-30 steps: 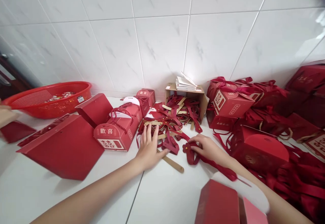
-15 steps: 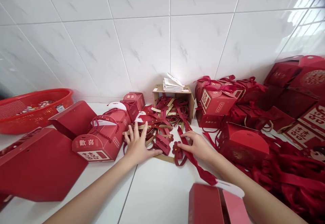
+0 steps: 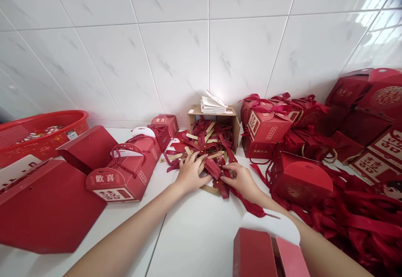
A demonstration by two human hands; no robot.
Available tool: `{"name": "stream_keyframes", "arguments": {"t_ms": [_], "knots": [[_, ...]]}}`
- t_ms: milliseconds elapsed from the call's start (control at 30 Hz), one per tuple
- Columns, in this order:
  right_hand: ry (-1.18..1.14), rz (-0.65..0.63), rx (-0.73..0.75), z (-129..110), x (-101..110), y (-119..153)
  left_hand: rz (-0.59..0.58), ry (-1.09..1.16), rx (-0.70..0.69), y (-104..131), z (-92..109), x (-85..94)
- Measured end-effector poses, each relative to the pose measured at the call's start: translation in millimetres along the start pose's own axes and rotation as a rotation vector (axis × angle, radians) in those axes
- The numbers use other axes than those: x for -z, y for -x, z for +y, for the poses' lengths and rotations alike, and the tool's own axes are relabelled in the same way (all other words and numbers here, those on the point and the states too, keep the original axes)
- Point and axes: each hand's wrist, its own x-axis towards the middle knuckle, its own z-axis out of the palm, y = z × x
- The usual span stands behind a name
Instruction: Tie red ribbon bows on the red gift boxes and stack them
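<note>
Since half a second ago, the left hand [image 3: 192, 174] has slid rightward, its spread fingers now curled onto the strap heap [image 3: 216, 146]; whether they grip is unclear. Between both hands' fingers, a folded red strap [image 3: 212, 168] slants, its long axis running from far left to near right. Bent right-hand [image 3: 241, 181] fingers meet a red ribbon [image 3: 248, 203], grip unclear, which trails nearer to an open gift box [image 3: 251, 247]. Beyond the fingers, a cardboard box [image 3: 236, 129] holds straps, with folded papers [image 3: 213, 105] on top. Far left of them, a red plastic basket [image 3: 80, 120] holds small pieces; lettered gift boxes [image 3: 105, 177] flank the fingers on the table [image 3: 194, 239].
</note>
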Motion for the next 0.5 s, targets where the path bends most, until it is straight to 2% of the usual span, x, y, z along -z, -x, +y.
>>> {"name": "stream_keyframes", "arguments": {"t_ms": [133,200,300,400,500], "knots": [[-0.014,0.004,0.009,-2,0,2,-0.098,0.069,-0.127,7,14,-1.6],[-0.013,0.001,-0.005,-3,-1,2,-0.099,0.079,-0.106,8,20,-7.1],[-0.006,-0.036,-0.035,-4,4,-2,-0.040,0.069,-0.022,6,27,-15.7],[0.009,-0.081,-0.082,-15,24,-8,0.011,0.064,0.016,3,27,-18.9],[-0.019,-0.095,-0.104,-40,63,-3,0.055,0.060,0.045,3,25,-18.9]]}}
